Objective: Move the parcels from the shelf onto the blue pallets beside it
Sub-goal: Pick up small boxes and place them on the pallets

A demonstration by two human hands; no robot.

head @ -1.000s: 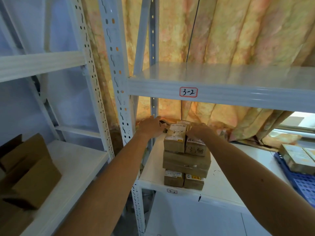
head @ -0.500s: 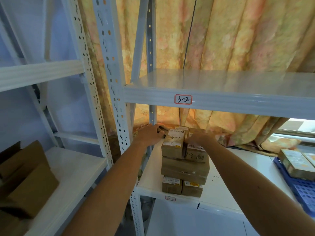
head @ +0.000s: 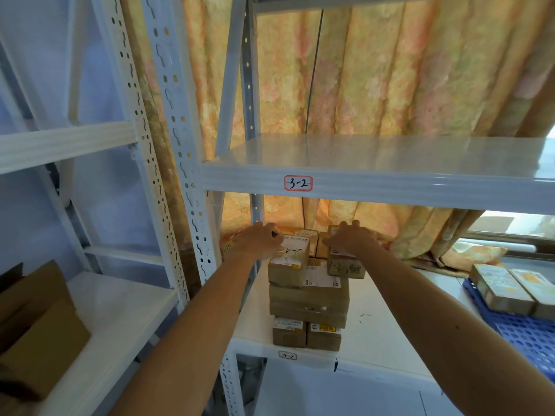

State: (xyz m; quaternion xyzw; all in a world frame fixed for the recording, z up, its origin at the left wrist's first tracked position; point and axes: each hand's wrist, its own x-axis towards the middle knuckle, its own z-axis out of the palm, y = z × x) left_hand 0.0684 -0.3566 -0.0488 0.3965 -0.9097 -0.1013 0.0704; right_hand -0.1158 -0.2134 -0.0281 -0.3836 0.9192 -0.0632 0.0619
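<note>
Parcels point(head: 309, 298): brown cardboard, stacked in one pile on the lower shelf point(head: 387, 340) of the white metal rack, near its left front corner. The shelf edge below the pile carries a small handwritten label point(head: 287, 354).

Pile, bottom to top: two small parcels side by side at the front edge, wider flat parcels across them, then two small ones on top. The top left parcel point(head: 289, 264) has a white label with handwriting. The top right parcel point(head: 345, 268) has writing on its near face.

Left hand point(head: 258, 241): palm down at the upper left edge of the top left parcel, thumb on its label, fingers reaching towards the back. Fingertips are out of sight, so I cannot tell whether it grips or only rests.

Right hand point(head: 350, 238): palm down on the top right parcel, fingers bent over its far edge, holding it.

Both forearms are stretched forward from the bottom of the view.

Blue pallet point(head: 528, 337): perforated, at the right edge of the view, beside the shelf. Boxed parcels point(head: 501, 292) already lie on it, well apart from the pile.

Upper shelf point(head: 375, 151): directly above the hands, front edge tagged "3-2" point(head: 298, 183).

Behind the rack hangs a yellow-orange patterned curtain point(head: 390, 70). The neighbouring rack to the left holds open cardboard boxes point(head: 36, 325).
</note>
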